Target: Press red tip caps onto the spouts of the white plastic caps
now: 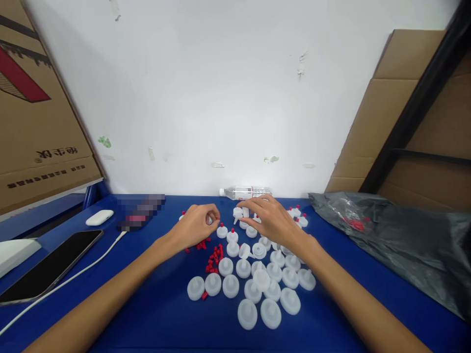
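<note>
Several white plastic caps lie spread on the blue table, some of them topped with small red tips. A loose heap of red tips lies left of the caps. My left hand is curled, its fingertips pinched around a small white piece I can barely make out. My right hand reaches over the far caps, fingers bent down and touching a white cap.
A clear water bottle lies against the white wall. A dark plastic bag covers the right side. On the left are a phone with a white cable, a white earbud case and cardboard boxes.
</note>
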Demonstrator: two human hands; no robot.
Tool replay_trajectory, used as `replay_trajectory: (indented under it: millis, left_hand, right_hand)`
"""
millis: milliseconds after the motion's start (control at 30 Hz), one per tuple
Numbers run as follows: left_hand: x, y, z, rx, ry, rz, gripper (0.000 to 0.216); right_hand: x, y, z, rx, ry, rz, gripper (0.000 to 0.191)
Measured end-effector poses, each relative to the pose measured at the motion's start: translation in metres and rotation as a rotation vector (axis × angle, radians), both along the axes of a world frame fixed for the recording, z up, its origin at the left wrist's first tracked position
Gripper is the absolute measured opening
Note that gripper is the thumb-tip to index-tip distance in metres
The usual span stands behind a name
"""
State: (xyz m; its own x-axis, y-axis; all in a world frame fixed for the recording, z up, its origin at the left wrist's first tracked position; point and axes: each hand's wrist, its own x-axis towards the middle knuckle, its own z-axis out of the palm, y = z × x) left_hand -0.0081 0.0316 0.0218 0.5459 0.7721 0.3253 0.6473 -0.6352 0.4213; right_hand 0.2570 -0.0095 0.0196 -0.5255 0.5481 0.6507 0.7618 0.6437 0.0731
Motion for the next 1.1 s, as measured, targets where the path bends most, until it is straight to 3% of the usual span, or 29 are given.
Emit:
replay_trajectory:
  millis: [67,167,467,767,1100]
  left_hand:
    - [0.007,-0.006,-0.001,0.029,-0.104,-0.017,0.009]
    - [0.017,-0.015,-0.006,0.056,-0.233,-0.048,0.021]
    - [0.022,-0.025,-0.014,0.058,-0.47,-0.043,0.013]
    - [0.019,-0.02,-0.019,0.065,-0.39,-0.084,0.018]
    - [0.017,-0.026,-0.011,0.04,-0.274,-0.198,0.04]
  right_hand:
    - [-0.001,0.0,-0.001,0.011,-0.006,0.023,0.032]
    - [-0.002,0.001,-0.003,0.027,-0.018,0.064,0.032]
    - [-0.005,0.0,-0.005,0.067,-0.031,0.088,0.032]
    - [-0.014,-0.004,-0.006,0.081,-0.032,0.098,0.031]
    - [-0.018,-0.008,-0.004,0.08,-0.025,0.115,0.03]
